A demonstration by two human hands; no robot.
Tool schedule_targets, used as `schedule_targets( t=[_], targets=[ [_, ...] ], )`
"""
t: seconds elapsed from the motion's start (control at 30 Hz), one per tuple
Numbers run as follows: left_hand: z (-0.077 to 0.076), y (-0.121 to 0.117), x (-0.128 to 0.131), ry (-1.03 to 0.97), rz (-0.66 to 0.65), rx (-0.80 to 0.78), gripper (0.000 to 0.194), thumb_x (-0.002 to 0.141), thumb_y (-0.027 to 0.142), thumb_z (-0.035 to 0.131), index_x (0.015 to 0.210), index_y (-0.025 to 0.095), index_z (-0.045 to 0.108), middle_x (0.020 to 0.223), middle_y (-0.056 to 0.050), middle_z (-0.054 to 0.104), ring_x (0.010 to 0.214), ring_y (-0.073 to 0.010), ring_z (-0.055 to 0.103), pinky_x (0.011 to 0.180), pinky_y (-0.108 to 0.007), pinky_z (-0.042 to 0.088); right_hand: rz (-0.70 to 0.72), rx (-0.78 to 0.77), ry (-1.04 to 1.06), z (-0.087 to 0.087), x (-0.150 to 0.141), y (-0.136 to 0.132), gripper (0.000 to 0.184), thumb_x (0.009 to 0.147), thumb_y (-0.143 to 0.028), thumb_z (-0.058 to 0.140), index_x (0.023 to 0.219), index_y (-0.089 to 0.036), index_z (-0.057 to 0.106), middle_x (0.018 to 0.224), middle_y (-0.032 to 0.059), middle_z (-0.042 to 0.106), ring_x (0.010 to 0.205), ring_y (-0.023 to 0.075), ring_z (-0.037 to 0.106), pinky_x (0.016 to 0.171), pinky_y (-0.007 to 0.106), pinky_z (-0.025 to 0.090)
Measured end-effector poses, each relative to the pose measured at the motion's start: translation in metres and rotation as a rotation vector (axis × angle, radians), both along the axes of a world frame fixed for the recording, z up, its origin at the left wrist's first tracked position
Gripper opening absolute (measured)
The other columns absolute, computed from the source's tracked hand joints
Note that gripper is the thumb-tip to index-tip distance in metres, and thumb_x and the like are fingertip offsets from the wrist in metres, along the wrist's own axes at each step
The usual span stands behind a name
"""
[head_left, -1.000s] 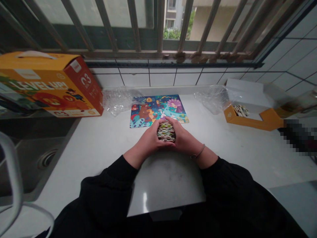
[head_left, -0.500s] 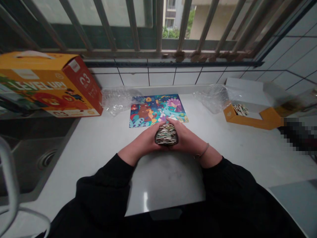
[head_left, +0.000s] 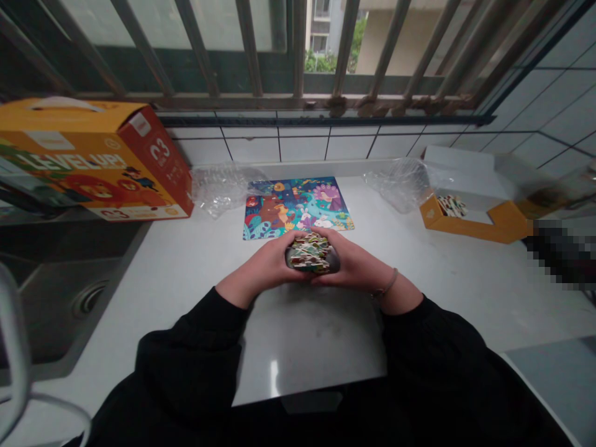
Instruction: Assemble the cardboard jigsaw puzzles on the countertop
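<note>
A tall, loose stack of jigsaw pieces [head_left: 310, 254] sits cupped between two bare hands above a white stone worktop [head_left: 307, 335], just near of a bright printed puzzle sheet [head_left: 298, 208]; the left hand [head_left: 267, 264] and the right hand [head_left: 354, 264] are both closed around it, fingers curled over its ends and palms pressing inward; a thin bracelet [head_left: 385, 287] circles the right wrist, and black sleeves [head_left: 186, 354] run back toward the near edge. The sheet, crowded with cartoon animals, lies flat on the worktop, apart from the hands; crumpled clear plastic wrap [head_left: 221, 189] lies off its far left corner, a second plastic wrap [head_left: 395, 185] off its far right. Further right, an open orange box [head_left: 470, 226] holds a small heap of more pieces [head_left: 451, 206]; at left, a large orange "LEVEL UP!" carton [head_left: 93, 160] stands above a steel sink [head_left: 69, 298]; a barred window [head_left: 298, 49] over white tiles [head_left: 279, 149] closes the far side. The stack appears held by hand pressure alone; a slackened palm or a slip of either hand could send pieces sliding across the worktop, onto the sheet, or left into the sink.
</note>
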State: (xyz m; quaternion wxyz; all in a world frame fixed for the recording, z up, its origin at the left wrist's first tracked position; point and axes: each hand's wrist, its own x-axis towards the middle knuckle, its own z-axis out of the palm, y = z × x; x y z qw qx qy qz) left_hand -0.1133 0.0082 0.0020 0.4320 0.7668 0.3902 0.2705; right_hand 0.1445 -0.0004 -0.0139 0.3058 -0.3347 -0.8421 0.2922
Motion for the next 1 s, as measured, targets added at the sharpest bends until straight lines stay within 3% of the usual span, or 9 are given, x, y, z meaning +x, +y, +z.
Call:
schedule_targets(
  t=[0.2, 0.33, 0.47, 0.53, 0.63, 0.73, 0.83, 0.93, 1.0],
  targets=[
    [0.001, -0.002, -0.003, -0.041, -0.006, -0.028, 0.079, 0.077, 0.043, 0.096, 0.145, 0.027, 0.059, 0.14, -0.012, 0.073, 0.126, -0.0337, 0.072, 0.109, -0.052, 0.057, -0.028, -0.108, 0.015, 0.007, 0.0, -0.003, 0.094, 0.089, -0.061, 0.087, 0.166, -0.026, 0.045, 0.158, 0.0177, 0.062, 0.143, 0.0389, 0.063, 0.12, 0.059, 0.053],
    [0.001, 0.0, -0.002, -0.015, -0.004, 0.001, 0.069, 0.087, 0.06, 0.086, 0.145, 0.03, 0.063, 0.144, -0.01, 0.071, 0.132, -0.034, 0.068, 0.116, -0.054, 0.053, -0.143, -0.116, -0.028, -0.002, -0.003, -0.001, 0.077, 0.103, -0.07, 0.064, 0.162, -0.023, 0.051, 0.155, 0.0186, 0.065, 0.141, 0.0381, 0.065, 0.118, 0.058, 0.053],
    [-0.002, 0.001, 0.002, 0.037, 0.07, 0.09, 0.067, 0.088, 0.068, 0.081, 0.141, 0.028, 0.069, 0.149, -0.011, 0.069, 0.141, -0.0376, 0.061, 0.123, -0.056, 0.046, -0.256, -0.082, -0.047, -0.007, -0.009, 0.002, 0.067, 0.108, -0.07, 0.052, 0.153, -0.021, 0.059, 0.15, 0.0182, 0.068, 0.139, 0.0367, 0.065, 0.117, 0.056, 0.052],
    [-0.004, 0.001, 0.004, 0.022, 0.12, 0.042, 0.074, 0.089, 0.071, 0.078, 0.147, 0.026, 0.064, 0.148, -0.013, 0.069, 0.136, -0.0377, 0.064, 0.117, -0.055, 0.05, -0.295, -0.093, -0.062, -0.006, -0.012, 0.004, 0.064, 0.109, -0.07, 0.05, 0.147, -0.02, 0.064, 0.144, 0.0182, 0.072, 0.135, 0.0366, 0.067, 0.114, 0.054, 0.054],
    [-0.006, 0.0, 0.008, 0.006, 0.229, -0.023, 0.082, 0.091, 0.074, 0.073, 0.154, 0.024, 0.057, 0.131, -0.012, 0.075, 0.115, -0.0338, 0.072, 0.1, -0.05, 0.058, -0.334, -0.153, -0.085, -0.002, -0.016, 0.004, 0.06, 0.109, -0.071, 0.047, 0.134, -0.021, 0.07, 0.129, 0.0154, 0.078, 0.119, 0.0343, 0.073, 0.102, 0.049, 0.057],
    [-0.005, 0.001, 0.013, 0.08, 0.248, 0.043, 0.062, 0.098, 0.076, 0.061, 0.129, 0.023, 0.071, 0.112, -0.009, 0.077, 0.103, -0.0309, 0.071, 0.095, -0.047, 0.057, -0.377, -0.205, -0.066, -0.001, -0.019, 0.004, 0.059, 0.109, -0.072, 0.046, 0.125, -0.022, 0.071, 0.117, 0.012, 0.079, 0.108, 0.0305, 0.074, 0.093, 0.043, 0.057],
    [-0.005, 0.005, 0.017, 0.154, 0.222, 0.16, 0.059, 0.103, 0.075, 0.05, 0.098, 0.021, 0.074, 0.102, -0.008, 0.075, 0.101, -0.03, 0.069, 0.097, -0.047, 0.055, -0.394, -0.126, -0.046, -0.004, -0.021, 0.007, 0.059, 0.111, -0.071, 0.041, 0.114, -0.021, 0.074, 0.111, 0.0114, 0.078, 0.109, 0.0296, 0.071, 0.098, 0.045, 0.055],
    [-0.008, 0.009, 0.018, 0.166, 0.248, 0.207, 0.062, 0.106, 0.073, 0.044, 0.091, 0.021, 0.074, 0.1, -0.009, 0.075, 0.105, -0.0297, 0.069, 0.1, -0.046, 0.054, -0.407, -0.036, -0.033, -0.007, -0.023, 0.01, 0.06, 0.111, -0.071, 0.039, 0.107, -0.023, 0.074, 0.108, 0.0108, 0.076, 0.113, 0.0296, 0.067, 0.106, 0.047, 0.052],
    [-0.011, 0.01, 0.016, 0.14, 0.278, 0.196, 0.064, 0.107, 0.073, 0.04, 0.1, 0.021, 0.075, 0.107, -0.01, 0.076, 0.11, -0.0299, 0.069, 0.103, -0.047, 0.054, -0.439, -0.044, 0.012, -0.008, -0.023, 0.011, 0.057, 0.111, -0.07, 0.041, 0.109, -0.023, 0.073, 0.11, 0.0105, 0.075, 0.113, 0.0288, 0.067, 0.106, 0.047, 0.052]
  ],
)
